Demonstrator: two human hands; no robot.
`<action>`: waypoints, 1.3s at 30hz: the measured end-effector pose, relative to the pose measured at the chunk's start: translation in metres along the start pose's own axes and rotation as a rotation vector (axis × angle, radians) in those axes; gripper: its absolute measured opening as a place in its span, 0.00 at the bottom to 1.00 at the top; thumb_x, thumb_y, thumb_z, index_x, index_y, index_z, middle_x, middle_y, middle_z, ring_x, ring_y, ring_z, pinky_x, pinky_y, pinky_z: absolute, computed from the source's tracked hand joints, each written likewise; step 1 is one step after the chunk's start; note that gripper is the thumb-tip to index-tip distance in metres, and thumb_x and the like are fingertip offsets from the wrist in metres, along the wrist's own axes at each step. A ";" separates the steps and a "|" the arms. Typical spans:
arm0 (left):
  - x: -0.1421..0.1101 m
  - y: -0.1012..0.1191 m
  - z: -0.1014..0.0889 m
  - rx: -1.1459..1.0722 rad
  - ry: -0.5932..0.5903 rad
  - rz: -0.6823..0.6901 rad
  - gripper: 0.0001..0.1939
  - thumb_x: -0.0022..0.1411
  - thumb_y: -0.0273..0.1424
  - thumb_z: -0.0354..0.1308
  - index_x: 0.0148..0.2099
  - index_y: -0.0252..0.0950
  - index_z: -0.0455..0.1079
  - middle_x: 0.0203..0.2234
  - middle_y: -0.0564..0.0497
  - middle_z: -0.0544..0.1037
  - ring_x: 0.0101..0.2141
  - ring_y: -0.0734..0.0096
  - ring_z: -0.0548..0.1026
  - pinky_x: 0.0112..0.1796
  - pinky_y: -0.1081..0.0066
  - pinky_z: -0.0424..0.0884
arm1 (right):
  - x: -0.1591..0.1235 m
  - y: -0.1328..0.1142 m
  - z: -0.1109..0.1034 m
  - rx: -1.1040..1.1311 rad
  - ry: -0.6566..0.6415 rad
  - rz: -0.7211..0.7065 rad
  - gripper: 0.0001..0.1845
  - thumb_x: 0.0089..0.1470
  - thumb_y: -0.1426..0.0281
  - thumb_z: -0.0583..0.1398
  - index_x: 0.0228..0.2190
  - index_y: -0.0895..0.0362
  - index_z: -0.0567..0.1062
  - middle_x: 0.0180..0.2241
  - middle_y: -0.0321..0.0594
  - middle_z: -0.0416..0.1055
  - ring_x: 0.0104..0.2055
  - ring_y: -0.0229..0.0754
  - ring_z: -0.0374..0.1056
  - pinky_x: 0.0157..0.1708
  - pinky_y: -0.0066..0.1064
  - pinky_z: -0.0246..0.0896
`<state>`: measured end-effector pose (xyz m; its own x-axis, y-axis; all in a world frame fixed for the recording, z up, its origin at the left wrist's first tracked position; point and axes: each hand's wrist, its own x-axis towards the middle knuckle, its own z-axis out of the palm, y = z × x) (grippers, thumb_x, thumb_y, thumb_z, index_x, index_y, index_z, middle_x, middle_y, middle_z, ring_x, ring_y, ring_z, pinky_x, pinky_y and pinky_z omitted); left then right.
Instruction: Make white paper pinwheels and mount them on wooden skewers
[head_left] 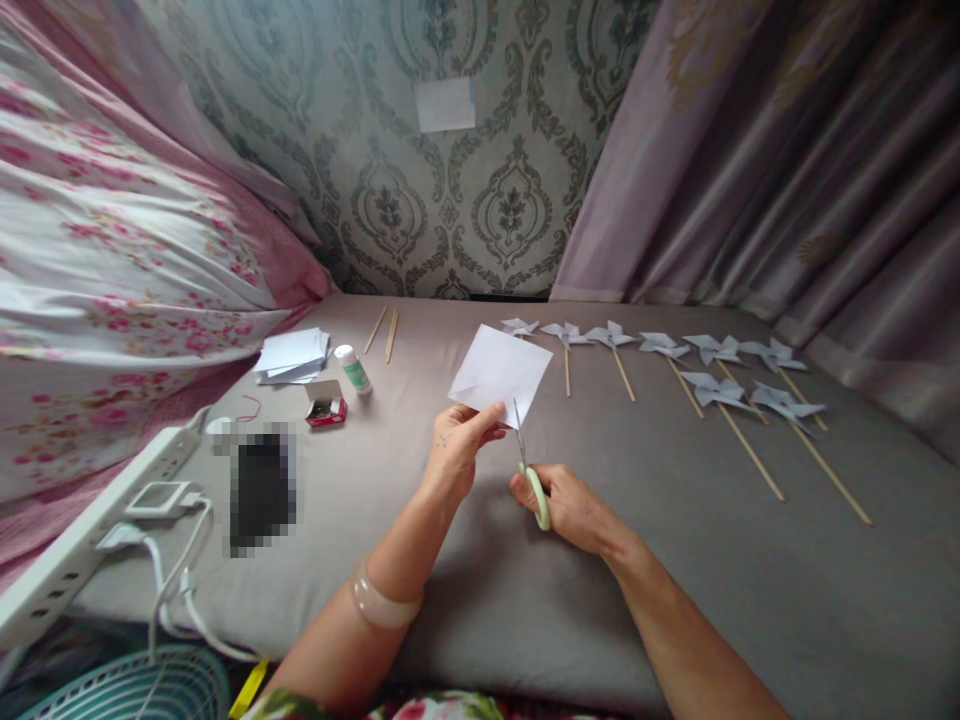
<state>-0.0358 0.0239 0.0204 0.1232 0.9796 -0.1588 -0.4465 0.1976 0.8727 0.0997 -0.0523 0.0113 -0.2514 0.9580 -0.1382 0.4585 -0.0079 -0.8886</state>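
A square sheet of white paper [504, 368] is pinched at its lower edge by my left hand [459, 445], thumb on top. My right hand [568, 508] grips a pair of scissors [537, 495] with pale green handles. The scissor blades point away from me and lie at the paper's lower right corner, one blade showing over the sheet. Behind and to the right, several white paper pinwheels [613, 337] on wooden sticks lie on the grey cloth surface [420, 330].
At the left are a stack of white paper [294, 355], a white-capped glue bottle [353, 370], a small open red box [325, 411] and loose wooden sticks [391, 335]. Nearer are a blurred dark object [262, 492], a white power strip [97, 535] with cables and a teal basket [135, 690].
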 end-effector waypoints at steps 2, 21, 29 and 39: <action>-0.001 0.000 0.000 0.004 0.001 0.005 0.15 0.37 0.34 0.72 0.22 0.31 0.71 0.17 0.53 0.74 0.21 0.77 0.72 0.26 0.76 0.70 | 0.000 0.000 0.000 0.006 0.004 0.004 0.25 0.54 0.49 0.51 0.19 0.57 0.61 0.20 0.30 0.50 0.24 0.33 0.46 0.23 0.28 0.41; -0.001 0.002 0.001 0.016 0.020 0.000 0.17 0.36 0.35 0.73 0.23 0.31 0.71 0.18 0.52 0.74 0.21 0.76 0.72 0.27 0.74 0.70 | 0.000 -0.002 -0.001 0.038 0.029 0.043 0.25 0.52 0.50 0.54 0.18 0.57 0.61 0.19 0.30 0.51 0.24 0.33 0.47 0.23 0.28 0.43; -0.001 0.001 -0.001 0.002 0.020 0.000 0.16 0.37 0.35 0.73 0.23 0.31 0.71 0.18 0.52 0.74 0.21 0.76 0.73 0.27 0.74 0.70 | 0.000 -0.007 -0.001 0.027 0.062 0.070 0.24 0.50 0.51 0.56 0.17 0.57 0.63 0.19 0.30 0.49 0.24 0.33 0.46 0.24 0.28 0.41; -0.002 0.004 0.000 -0.007 0.012 -0.005 0.16 0.37 0.34 0.72 0.24 0.31 0.72 0.18 0.52 0.75 0.22 0.75 0.73 0.27 0.74 0.70 | 0.001 -0.004 0.002 0.030 0.102 0.085 0.25 0.50 0.50 0.57 0.16 0.57 0.62 0.18 0.29 0.49 0.23 0.32 0.46 0.23 0.27 0.42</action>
<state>-0.0383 0.0233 0.0243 0.1145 0.9790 -0.1685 -0.4519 0.2024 0.8688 0.0959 -0.0520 0.0139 -0.1243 0.9776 -0.1700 0.4486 -0.0975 -0.8884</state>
